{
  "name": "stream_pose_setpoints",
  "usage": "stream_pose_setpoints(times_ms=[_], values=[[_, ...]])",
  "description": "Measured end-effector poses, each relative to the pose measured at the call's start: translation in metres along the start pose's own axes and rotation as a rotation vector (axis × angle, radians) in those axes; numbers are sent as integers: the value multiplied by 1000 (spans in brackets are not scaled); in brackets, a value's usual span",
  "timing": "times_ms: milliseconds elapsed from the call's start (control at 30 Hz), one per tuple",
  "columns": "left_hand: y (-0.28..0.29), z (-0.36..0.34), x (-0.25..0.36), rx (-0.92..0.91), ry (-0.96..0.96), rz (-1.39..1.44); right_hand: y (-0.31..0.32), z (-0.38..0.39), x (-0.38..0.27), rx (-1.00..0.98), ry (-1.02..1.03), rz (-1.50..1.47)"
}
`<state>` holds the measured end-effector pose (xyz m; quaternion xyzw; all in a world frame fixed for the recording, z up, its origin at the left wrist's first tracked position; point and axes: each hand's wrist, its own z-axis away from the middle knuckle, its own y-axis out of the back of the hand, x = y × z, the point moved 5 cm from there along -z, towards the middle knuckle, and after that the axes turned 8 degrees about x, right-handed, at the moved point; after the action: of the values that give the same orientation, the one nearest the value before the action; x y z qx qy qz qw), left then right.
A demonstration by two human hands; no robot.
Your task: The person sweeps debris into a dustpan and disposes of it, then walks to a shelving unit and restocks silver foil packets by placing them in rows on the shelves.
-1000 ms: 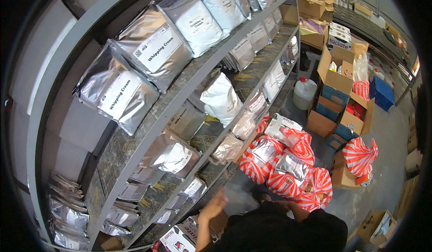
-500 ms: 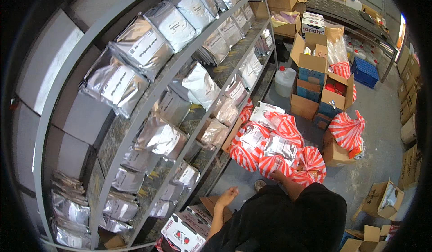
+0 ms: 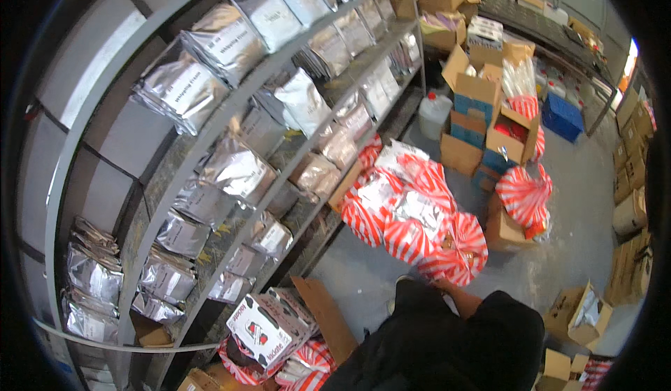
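Observation:
My right hand (image 3: 445, 288) is low in the middle of the picture, just below the nearest red-and-white striped plastic bag (image 3: 458, 255). Its fingers are too blurred and covered to read, and I cannot tell whether it touches the bag. My black clothing (image 3: 426, 342) covers part of that arm. More striped bags (image 3: 367, 213) lie on the floor against the first one, with silver pouches (image 3: 418, 211) showing in their openings. Behind them sits a white packet or carton (image 3: 400, 157). My left hand is out of the picture.
A long metal shelf rack (image 3: 279, 174) holding silver pouches runs along the left. At lower left, a white-and-black carton (image 3: 258, 328) stands by a brown cardboard flap (image 3: 325, 321). Open cardboard boxes (image 3: 507, 139), a blue crate (image 3: 563, 117) and a tied striped bag (image 3: 524, 199) stand ahead.
My left hand has left the picture. My right hand shows lower, below the bags instead of up against them. The whole view has shifted, bringing more of the lower-left carton into sight.

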<state>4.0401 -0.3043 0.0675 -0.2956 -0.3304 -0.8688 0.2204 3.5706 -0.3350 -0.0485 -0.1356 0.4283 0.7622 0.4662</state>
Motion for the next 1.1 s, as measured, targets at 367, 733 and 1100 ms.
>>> stream_pose_setpoints(times_ms=[367, 733, 1100], values=[[-64, 23, 12, -165, 186, -33, 88, 64, 125, 352, -82, -32], [-51, -196, 249, 437, 75, 594, 192, 183, 267, 324, -542, -825], [-188, -141, 294, 6, 311, 620, 259, 225, 439, 405, -867, -830]])
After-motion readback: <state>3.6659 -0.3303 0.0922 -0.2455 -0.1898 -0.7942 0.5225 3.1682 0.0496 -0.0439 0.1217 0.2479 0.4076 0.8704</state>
